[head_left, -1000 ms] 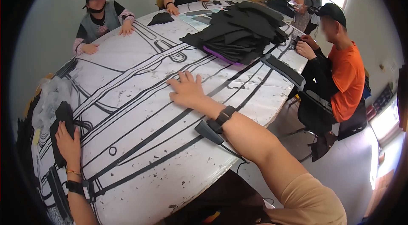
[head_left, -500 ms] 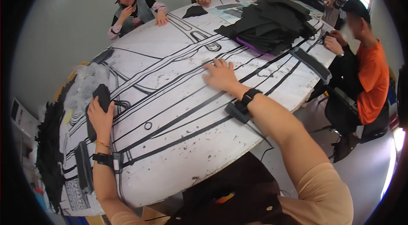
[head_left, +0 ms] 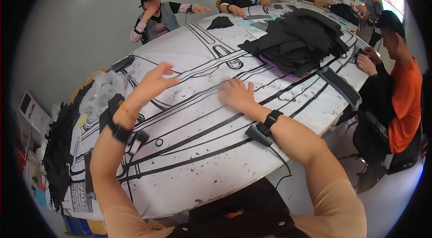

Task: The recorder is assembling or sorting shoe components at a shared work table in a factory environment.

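Note:
My left hand (head_left: pixel 155 84) is held over the left-middle of the white table (head_left: pixel 193 170), fingers apart with nothing in them. Behind its wrist, partly hidden, a dark foam-like piece (head_left: pixel 111 104) lies beside a crumpled clear plastic bag (head_left: pixel 102 94). Slightly blurred, my right hand (head_left: pixel 237 95) is low over the middle of the table, its fingers spread and bare; whether it touches the surface I cannot tell. A big heap of flat black pieces (head_left: pixel 302 42) is beyond it to the right. Both wrists wear black straps with small boxes.
Black car-like line drawings and small dark scraps cover the tabletop. A pile of black pieces (head_left: pixel 60 157) hangs along the left edge. A long grey-black padded strip (head_left: pixel 340 87) lies at the right edge. Several people sit or stand around the far and right sides. A cable (head_left: pixel 284 162) trails from my right wrist.
My left hand has left the dark piece and lifted up and to the right. My right hand stays near its place. A person across the table has stretched an arm out.

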